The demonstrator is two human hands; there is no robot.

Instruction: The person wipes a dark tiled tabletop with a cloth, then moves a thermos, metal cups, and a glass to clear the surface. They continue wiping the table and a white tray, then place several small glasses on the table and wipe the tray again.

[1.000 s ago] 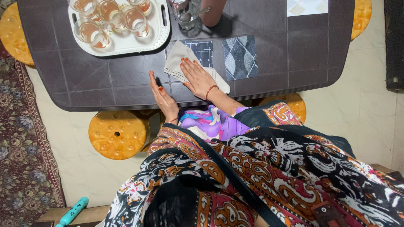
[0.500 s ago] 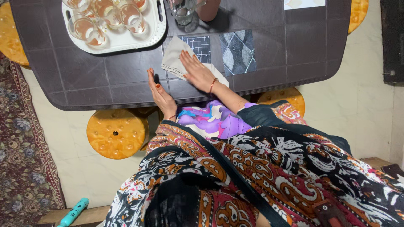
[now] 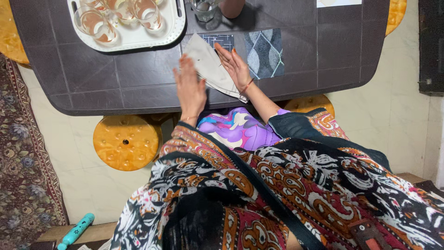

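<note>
At the desk (image 3: 138, 92) edge, left hand (image 3: 189, 90) flat, fingers together, right hand (image 3: 236, 67) open on the cloth (image 3: 208, 65); cloth apparently overhangs, a careless swipe might drop it.

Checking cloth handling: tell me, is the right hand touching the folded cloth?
Touching: the head view shows the right hand lying on the folded cloth.

A home sitting room: a dark table (image 3: 138, 88) with a tray of tea glasses (image 3: 132, 39), a patterned carpet (image 3: 23, 162), yellow stools (image 3: 126, 142).
</note>
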